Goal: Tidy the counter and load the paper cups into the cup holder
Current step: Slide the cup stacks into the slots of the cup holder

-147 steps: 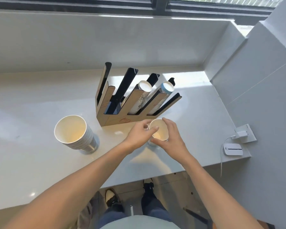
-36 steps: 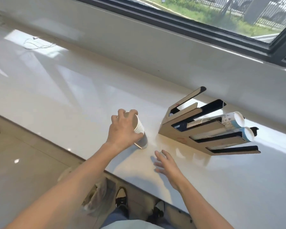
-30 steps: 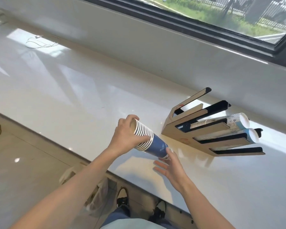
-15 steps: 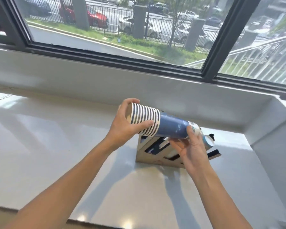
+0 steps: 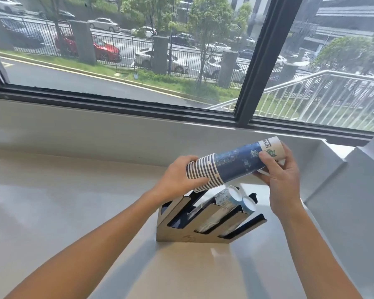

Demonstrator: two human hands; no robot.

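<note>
A stack of paper cups (image 5: 235, 162), blue with white rims, lies almost level in the air above the cup holder (image 5: 205, 221). My left hand (image 5: 177, 178) grips the rim end of the stack. My right hand (image 5: 279, 171) holds the base end, which points up and to the right. The cup holder is a cardboard rack with slanted slots standing on the white counter (image 5: 73, 212). Two of its right-hand slots hold cup stacks (image 5: 231, 199); the left slots look dark and their contents are hidden.
A white ledge and a wide window run along the back of the counter. A white wall block (image 5: 343, 201) closes the counter on the right, close to the holder. Counter surface stretches to the left and in front of the holder.
My left hand picked the stack off the counter and my right hand took its base end. Both hands raised it above the holder, base end tilting up to the right.
</note>
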